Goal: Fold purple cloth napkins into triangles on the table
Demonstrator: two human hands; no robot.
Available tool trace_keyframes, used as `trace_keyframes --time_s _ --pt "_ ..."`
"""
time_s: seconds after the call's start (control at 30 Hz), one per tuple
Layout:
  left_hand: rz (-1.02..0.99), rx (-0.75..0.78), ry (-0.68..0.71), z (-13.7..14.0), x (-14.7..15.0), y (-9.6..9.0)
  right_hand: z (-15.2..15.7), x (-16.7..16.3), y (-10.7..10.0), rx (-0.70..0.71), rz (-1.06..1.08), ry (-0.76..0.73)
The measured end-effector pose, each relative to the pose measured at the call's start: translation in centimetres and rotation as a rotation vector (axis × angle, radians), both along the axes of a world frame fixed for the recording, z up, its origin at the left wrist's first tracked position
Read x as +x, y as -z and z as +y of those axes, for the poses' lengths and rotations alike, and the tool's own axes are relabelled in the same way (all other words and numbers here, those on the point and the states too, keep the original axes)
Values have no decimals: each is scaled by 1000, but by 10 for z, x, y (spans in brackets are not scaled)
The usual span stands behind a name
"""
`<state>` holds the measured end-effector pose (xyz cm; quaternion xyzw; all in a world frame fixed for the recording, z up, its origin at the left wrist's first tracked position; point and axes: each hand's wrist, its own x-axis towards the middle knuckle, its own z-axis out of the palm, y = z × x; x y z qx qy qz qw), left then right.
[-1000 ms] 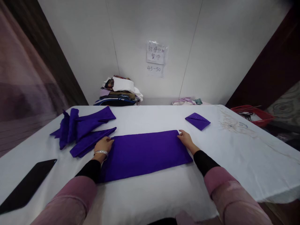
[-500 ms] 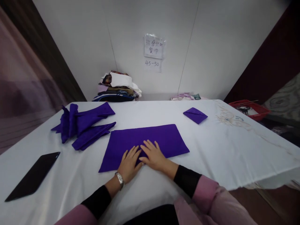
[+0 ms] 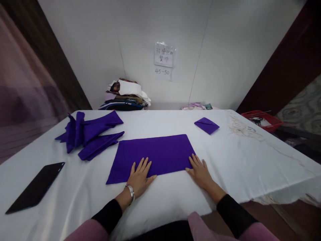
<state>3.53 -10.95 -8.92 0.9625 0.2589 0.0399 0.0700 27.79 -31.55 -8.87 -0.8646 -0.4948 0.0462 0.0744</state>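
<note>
A purple cloth napkin [image 3: 155, 152], folded into a long rectangle, lies flat on the white-covered table in front of me. My left hand [image 3: 139, 177] rests on its near edge, left of the middle, with the fingers spread. At the near right corner, my right hand [image 3: 200, 172] lies with fingers stretched over the purple fabric. Neither hand grasps anything. Further back to the right is a small folded purple napkin [image 3: 207, 126] in a pointed shape. A loose heap of purple napkins [image 3: 91, 130] sits at the back left.
A dark flat tablet-like panel [image 3: 36, 187] lies at the table's left. Behind the far edge are a pile of folded clothes [image 3: 127, 95] and pinkish cloth [image 3: 194, 106]. A red basket [image 3: 272, 122] stands beyond the right edge. Handwritten paper signs [image 3: 164, 60] hang on the wall.
My right hand has slid right along the near edge, from beside my left hand to the napkin's right corner. The left hand has stayed nearly in place.
</note>
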Motion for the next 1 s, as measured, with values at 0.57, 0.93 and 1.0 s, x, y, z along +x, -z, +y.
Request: trace_keyframes --time_s 0.57,0.93,1.0 --pt "-124 -144 88 -52 90 -15 -14 14 26 -12 -182 24" --pt "10 -24 -361 28 -52 -4 -17 21 38 21 -222 5" --pt "32 -13 -467 38 -78 -5 -18 21 41 31 -235 -6"
